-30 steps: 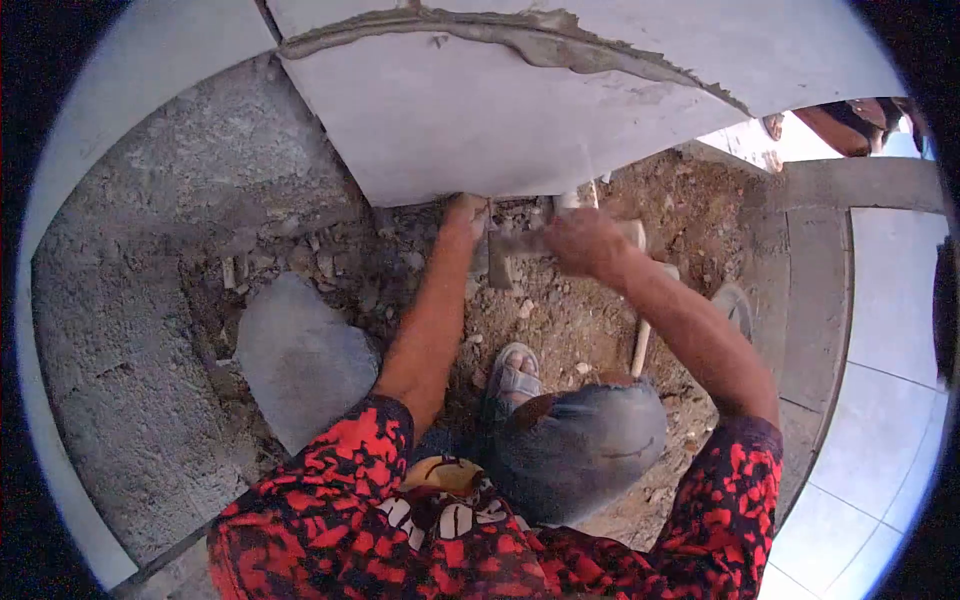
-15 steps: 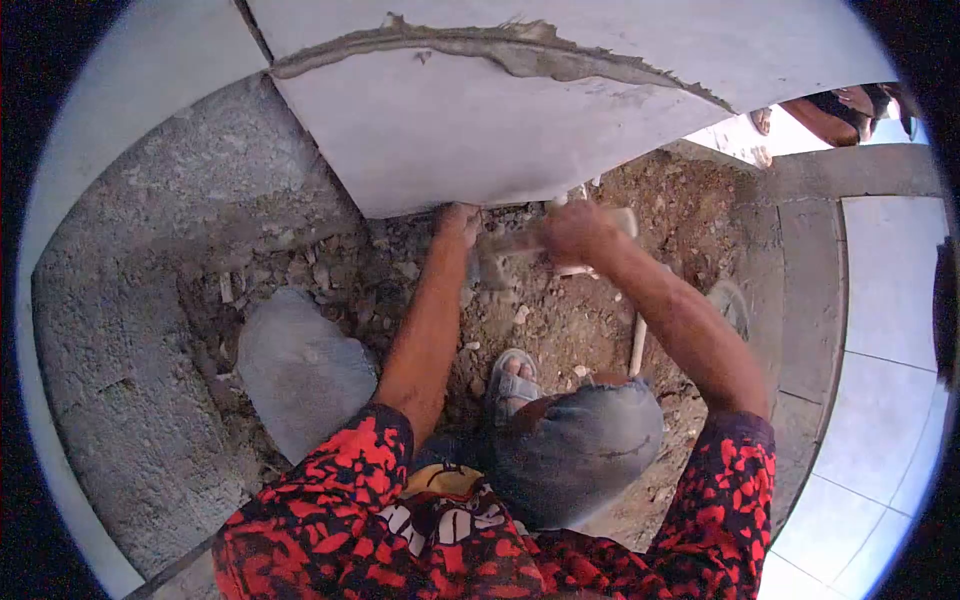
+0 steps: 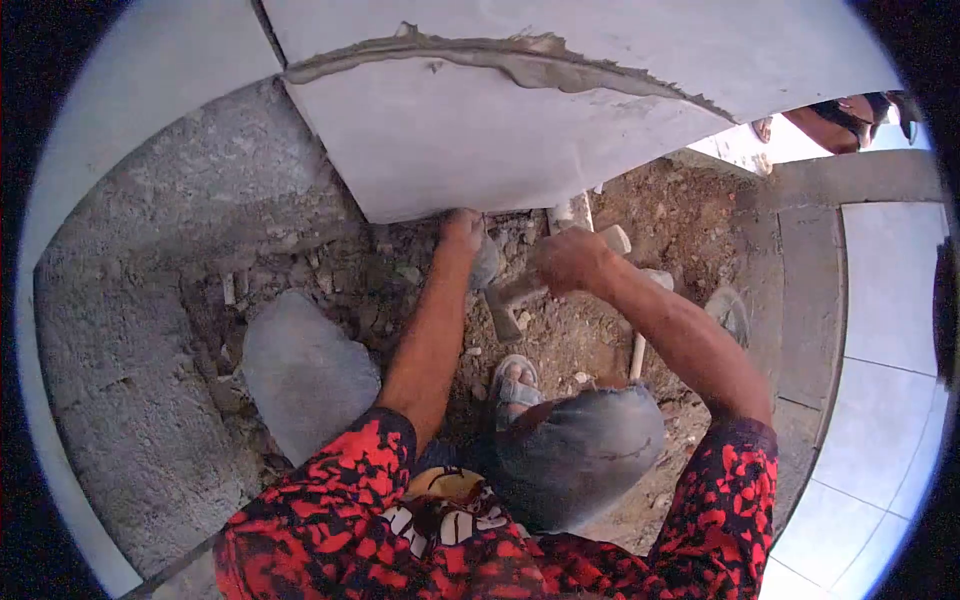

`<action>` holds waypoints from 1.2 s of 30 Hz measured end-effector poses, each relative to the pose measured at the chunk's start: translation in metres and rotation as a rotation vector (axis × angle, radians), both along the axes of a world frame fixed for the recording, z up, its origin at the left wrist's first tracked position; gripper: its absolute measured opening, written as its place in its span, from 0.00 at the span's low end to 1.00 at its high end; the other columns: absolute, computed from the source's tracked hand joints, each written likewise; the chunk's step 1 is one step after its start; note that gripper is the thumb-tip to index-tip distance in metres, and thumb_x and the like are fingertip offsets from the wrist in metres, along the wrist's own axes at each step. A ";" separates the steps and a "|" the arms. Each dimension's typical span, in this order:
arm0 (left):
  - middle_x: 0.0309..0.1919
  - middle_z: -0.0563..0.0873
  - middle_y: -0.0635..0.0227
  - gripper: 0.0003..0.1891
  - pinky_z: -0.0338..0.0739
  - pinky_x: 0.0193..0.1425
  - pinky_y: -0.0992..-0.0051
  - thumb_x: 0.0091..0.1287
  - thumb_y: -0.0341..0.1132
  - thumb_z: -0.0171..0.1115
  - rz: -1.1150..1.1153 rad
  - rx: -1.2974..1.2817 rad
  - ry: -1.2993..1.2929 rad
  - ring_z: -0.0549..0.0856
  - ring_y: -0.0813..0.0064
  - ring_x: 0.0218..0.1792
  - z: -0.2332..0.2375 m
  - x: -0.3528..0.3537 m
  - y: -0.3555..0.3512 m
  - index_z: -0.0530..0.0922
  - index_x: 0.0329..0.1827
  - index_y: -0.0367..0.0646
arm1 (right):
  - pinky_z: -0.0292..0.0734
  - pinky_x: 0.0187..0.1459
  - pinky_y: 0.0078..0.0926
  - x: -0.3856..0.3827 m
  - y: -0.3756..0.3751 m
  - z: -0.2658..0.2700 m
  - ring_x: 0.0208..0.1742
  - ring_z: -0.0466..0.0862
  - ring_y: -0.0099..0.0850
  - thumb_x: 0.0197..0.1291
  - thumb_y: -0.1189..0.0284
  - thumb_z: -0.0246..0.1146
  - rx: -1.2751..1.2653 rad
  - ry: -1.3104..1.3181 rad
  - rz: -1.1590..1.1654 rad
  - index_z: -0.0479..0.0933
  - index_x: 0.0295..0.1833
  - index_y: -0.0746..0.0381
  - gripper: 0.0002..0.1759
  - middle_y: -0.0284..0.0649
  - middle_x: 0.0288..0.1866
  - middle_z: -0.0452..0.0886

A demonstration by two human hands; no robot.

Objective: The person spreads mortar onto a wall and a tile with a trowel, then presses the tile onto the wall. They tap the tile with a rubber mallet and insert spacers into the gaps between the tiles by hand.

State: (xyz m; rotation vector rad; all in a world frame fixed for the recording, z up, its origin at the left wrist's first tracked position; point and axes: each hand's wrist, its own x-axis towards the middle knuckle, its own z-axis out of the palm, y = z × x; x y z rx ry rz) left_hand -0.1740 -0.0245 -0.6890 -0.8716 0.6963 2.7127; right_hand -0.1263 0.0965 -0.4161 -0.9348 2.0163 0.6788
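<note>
My right hand [image 3: 575,262] is wrapped round the wooden handle of a hammer [image 3: 507,314], whose head points down and to the left, clear of the wall. At the bottom edge of a large white wall tile [image 3: 440,140], my left hand [image 3: 462,232] is closed, its fingers up against that edge. I cannot tell what it grips. A grey rounded piece [image 3: 485,262] shows right beside it. Wet mortar [image 3: 540,65] runs in a rough band along the tile's upper joint.
Rubble and soil [image 3: 560,330] cover the ground round my sandalled foot [image 3: 515,382]. A light-coloured handle [image 3: 638,355] stands near my right knee [image 3: 580,450]. Rough concrete [image 3: 130,300] lies left, white floor tiles [image 3: 890,400] right. Another person's leg [image 3: 825,128] appears at upper right.
The hammer head has swung down and back from beside my left hand toward me. My left hand stays at the tile's edge. The view has shifted slightly.
</note>
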 end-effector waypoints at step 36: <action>0.29 0.76 0.66 0.07 0.68 0.55 0.63 0.53 0.31 0.55 0.047 -0.041 -0.002 0.74 0.68 0.35 -0.003 0.011 0.007 0.71 0.35 0.43 | 0.80 0.37 0.34 -0.009 0.011 -0.004 0.34 0.83 0.38 0.41 0.63 0.63 -0.141 0.166 -0.070 0.79 0.35 0.57 0.14 0.44 0.34 0.82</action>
